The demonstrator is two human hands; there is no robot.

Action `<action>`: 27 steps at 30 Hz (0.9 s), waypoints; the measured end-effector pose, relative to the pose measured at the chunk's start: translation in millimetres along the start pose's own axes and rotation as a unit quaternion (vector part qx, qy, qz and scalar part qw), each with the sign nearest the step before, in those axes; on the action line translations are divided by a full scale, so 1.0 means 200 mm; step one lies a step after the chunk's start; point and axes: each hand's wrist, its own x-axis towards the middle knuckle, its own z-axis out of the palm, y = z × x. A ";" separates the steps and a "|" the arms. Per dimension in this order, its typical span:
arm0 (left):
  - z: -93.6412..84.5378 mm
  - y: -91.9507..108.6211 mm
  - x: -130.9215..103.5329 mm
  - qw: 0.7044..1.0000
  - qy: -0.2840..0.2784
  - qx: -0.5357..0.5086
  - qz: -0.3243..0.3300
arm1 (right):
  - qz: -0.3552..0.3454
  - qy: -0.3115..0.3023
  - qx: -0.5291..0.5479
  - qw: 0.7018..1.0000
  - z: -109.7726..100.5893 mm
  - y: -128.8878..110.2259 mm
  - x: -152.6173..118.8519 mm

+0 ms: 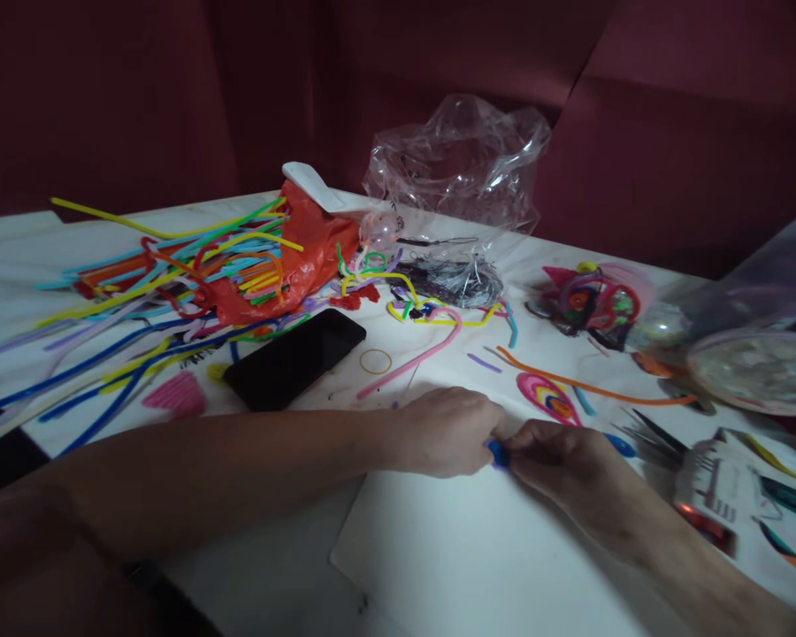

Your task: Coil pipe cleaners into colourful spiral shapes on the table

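Over a white sheet [451,548], my two hands meet around a small piece of blue pipe cleaner [498,453]. My right hand [561,456] pinches it between thumb and fingers. My left hand [447,431] is closed in a fist on its other side, knuckles up, and its fingers hide the rest of the piece. A pink, yellow and blue coiled pipe-cleaner shape [545,398] lies just beyond my right hand. Close by it is a small blue coiled oval [620,445]. A bent pink pipe cleaner [415,361] lies beyond my left hand.
A red bag [318,243] spills many coloured pipe cleaners at the left. A black phone [297,358] lies before it. Clear plastic [461,168] stands at the back. Scissors [660,438] and a glue gun [709,495], apparently lit, sit right, near a clear tub [760,372].
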 end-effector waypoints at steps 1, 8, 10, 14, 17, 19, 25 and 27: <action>0.00 0.00 0.00 1.000 0.000 0.001 0.004 | 0.000 0.003 -0.010 1.000 0.00 0.00 0.00; -0.01 0.01 -0.01 1.000 -0.006 -0.004 -0.006 | 0.010 0.029 -0.041 0.999 0.01 -0.04 -0.01; -0.02 0.01 -0.01 1.000 -0.005 -0.003 0.000 | 0.012 0.042 -0.044 0.998 0.02 -0.06 -0.01; -0.02 0.00 -0.01 1.000 0.003 0.004 -0.008 | 0.013 0.068 -0.047 0.996 0.04 -0.07 -0.02; -0.02 0.01 -0.01 1.000 0.007 0.003 -0.009 | 0.008 0.079 -0.051 0.996 0.06 -0.07 -0.03; -0.03 0.02 -0.02 1.000 0.009 -0.008 -0.002 | 0.002 0.084 -0.055 0.995 0.06 -0.08 -0.04; -0.04 0.03 -0.02 0.999 0.005 -0.024 -0.034 | -0.008 0.090 -0.079 0.993 0.07 -0.10 -0.05; -0.05 0.03 -0.02 0.999 0.003 -0.024 -0.032 | -0.007 0.093 -0.090 0.992 0.07 -0.11 -0.05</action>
